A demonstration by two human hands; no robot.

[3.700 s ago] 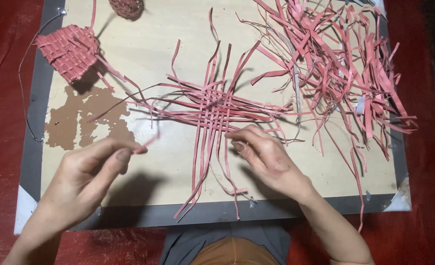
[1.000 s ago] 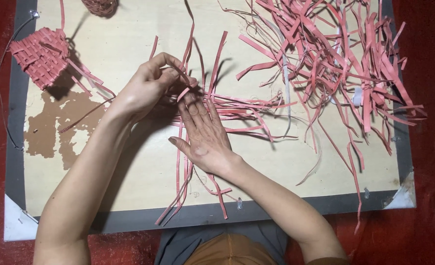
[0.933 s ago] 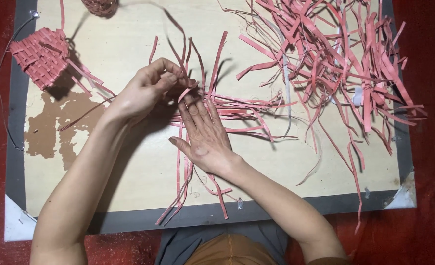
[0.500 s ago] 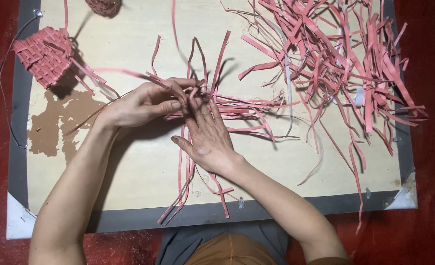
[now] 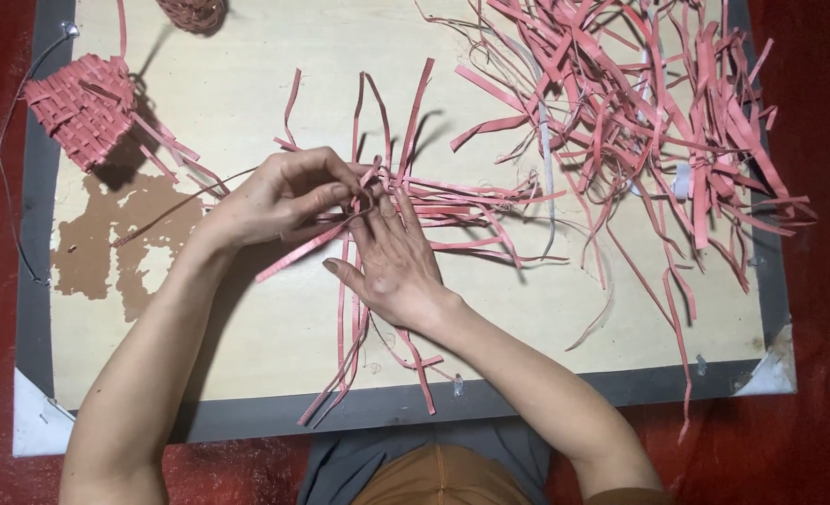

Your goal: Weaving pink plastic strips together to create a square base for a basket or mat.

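The left hand [image 5: 279, 196] is closed in a pinch on one pink strip [image 5: 293, 254], which is held between thumb and fingertips just above the woven mat [image 5: 406, 201]. The right hand [image 5: 392, 257] is laid flat, fingers spread and together with the mat beneath them, so that nothing is gripped; the weave is only pressed down against the board [image 5: 247, 84].

The mat is found at the middle of the board, directly under and just beyond the right fingertips, with the left hand touching its left edge. The pinched strip is seen running aslant, from the pinch down and to the left, its free end lying on the board beside the right thumb. The mat's loose strips are spread in two directions: one set toward the person and away, the other out to the right. The left hand is the nearer to the strip's working end.

A heap of loose strips [image 5: 649, 112] is left well apart at the right. A small woven piece [image 5: 83, 108] is set at the far left corner, near a brown patch [image 5: 116, 234].
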